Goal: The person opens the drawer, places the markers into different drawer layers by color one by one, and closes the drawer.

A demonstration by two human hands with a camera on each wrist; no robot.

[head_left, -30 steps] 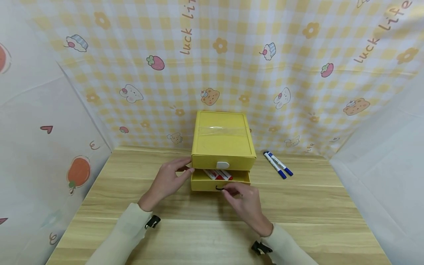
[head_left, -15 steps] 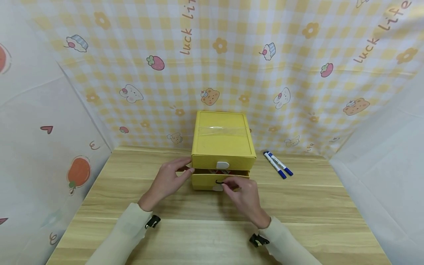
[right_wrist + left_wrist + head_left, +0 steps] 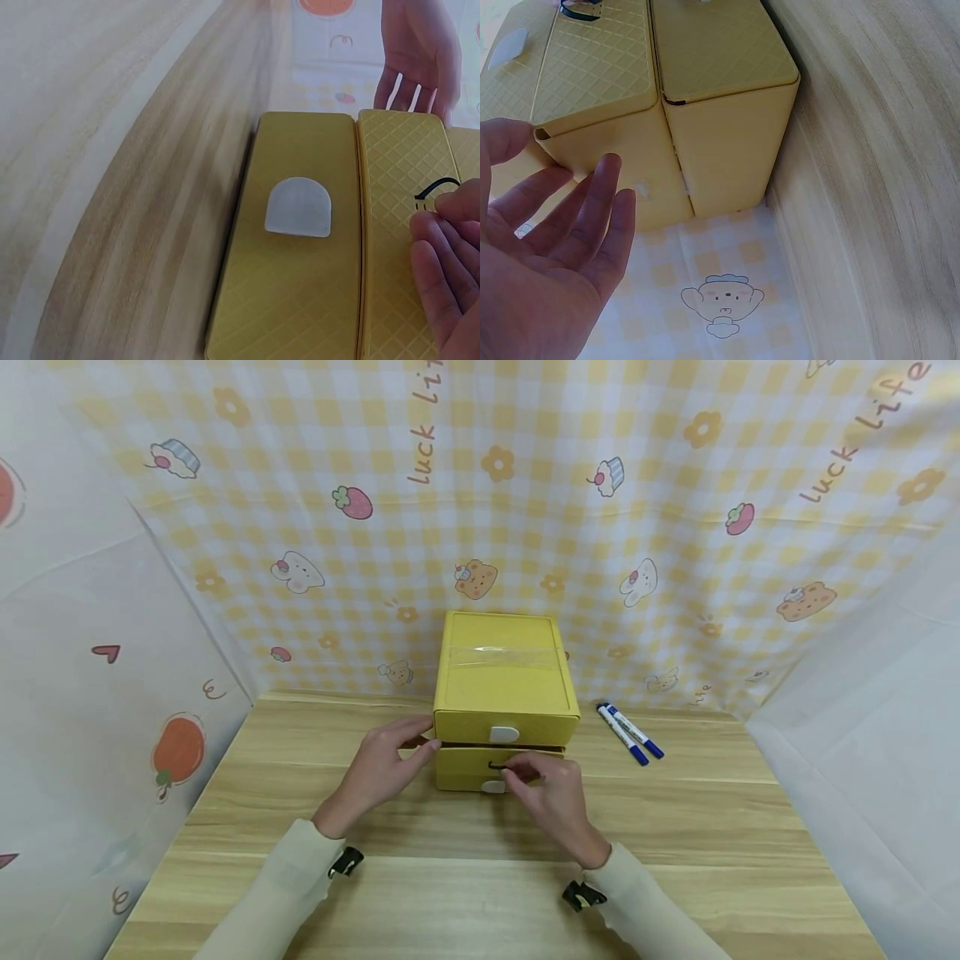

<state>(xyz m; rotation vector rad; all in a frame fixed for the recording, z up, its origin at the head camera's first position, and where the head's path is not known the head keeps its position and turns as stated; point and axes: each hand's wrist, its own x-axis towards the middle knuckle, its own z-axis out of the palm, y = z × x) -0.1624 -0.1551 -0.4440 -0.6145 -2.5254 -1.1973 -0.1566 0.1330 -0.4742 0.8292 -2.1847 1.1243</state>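
Now the middle drawer (image 3: pixel 459 770) is almost home, at six o'clock on the yellow cabinet (image 3: pixel 502 685), its red-capped markers, visible a second ago, swallowed from sight! At five, the right hand (image 3: pixel 553 797) pinches the black loop (image 3: pixel 439 184); at eight, the left hand (image 3: pixel 384 764) sits with fingers loosely spread. Blue-capped markers (image 3: pixel 622 734) lie between three and four.

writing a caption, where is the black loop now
The black loop is at the right of the right wrist view, on the middle drawer front, pinched by the right hand.
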